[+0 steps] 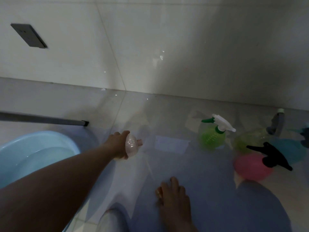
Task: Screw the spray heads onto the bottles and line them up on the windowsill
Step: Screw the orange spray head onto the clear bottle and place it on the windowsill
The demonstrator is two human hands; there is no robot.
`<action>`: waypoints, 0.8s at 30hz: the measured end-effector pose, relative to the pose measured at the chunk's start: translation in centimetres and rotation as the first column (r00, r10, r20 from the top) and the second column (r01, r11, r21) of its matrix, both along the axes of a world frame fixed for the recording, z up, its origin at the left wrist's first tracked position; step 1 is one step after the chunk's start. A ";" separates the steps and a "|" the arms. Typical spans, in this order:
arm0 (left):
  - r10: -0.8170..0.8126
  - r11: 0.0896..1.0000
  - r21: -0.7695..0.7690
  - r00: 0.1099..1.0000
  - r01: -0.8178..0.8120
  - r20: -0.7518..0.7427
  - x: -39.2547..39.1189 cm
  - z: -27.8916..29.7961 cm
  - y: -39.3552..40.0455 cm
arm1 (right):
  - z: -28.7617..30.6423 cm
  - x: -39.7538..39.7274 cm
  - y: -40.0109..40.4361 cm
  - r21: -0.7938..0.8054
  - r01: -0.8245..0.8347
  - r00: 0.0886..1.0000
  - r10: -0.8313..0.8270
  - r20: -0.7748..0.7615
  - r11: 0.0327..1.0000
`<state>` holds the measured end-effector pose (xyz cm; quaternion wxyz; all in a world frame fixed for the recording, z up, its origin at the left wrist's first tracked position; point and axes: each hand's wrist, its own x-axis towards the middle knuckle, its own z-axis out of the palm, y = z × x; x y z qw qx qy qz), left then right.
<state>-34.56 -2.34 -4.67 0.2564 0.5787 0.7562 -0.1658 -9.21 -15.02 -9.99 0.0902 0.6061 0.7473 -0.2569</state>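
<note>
While the left hand reaches out over the glossy pale tiled surface, its fingers wrap around a small clear pinkish bottle with no spray head, its open neck pointing right. To the near left sits a round light-blue plastic basin holding water, and a grey bar runs across just beyond it. The right hand rests flat on the surface near the camera, fingers loosely spread and holding nothing. Well to the right stand several rounded plastic bottles: a ribbed green one wearing a white and green spray head, a pink one with a black spray head, a pale yellowish clear one between them and farther back, and a teal one at the right edge. A grey spray head lies farther right. A dark rectangular plate is set in the tiled wall.
</note>
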 end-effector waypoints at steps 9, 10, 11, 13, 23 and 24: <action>-0.117 0.984 0.137 0.993 0.115 0.006 1.1 -0.3 -1.0 | 2.3 6.0 4.6 -0.160 0.239 0.831 -0.287 -0.476 0.958; -0.116 0.981 0.160 0.992 0.108 0.041 1.1 -0.2 -0.9 | 2.9 6.3 4.9 -0.206 0.233 0.795 -0.308 -0.523 0.950; -0.112 0.979 0.182 0.991 0.096 0.076 1.2 0.0 -0.8 | 3.7 6.5 5.1 -0.244 0.212 0.764 -0.317 -0.562 0.946; -0.093 0.972 0.227 0.987 0.061 0.133 1.4 0.3 -0.4 | 5.1 6.7 5.6 -0.280 0.169 0.716 -0.313 -0.624 0.945; -0.075 0.949 0.314 0.955 -0.021 0.288 3.5 1.2 0.9 | 7.1 7.3 6.2 -0.298 0.050 0.701 -0.246 -0.669 0.953; -0.086 0.947 0.320 0.951 -0.014 0.297 3.6 1.3 1.0 | 7.3 7.5 6.3 -0.289 0.052 0.703 -0.241 -0.670 0.956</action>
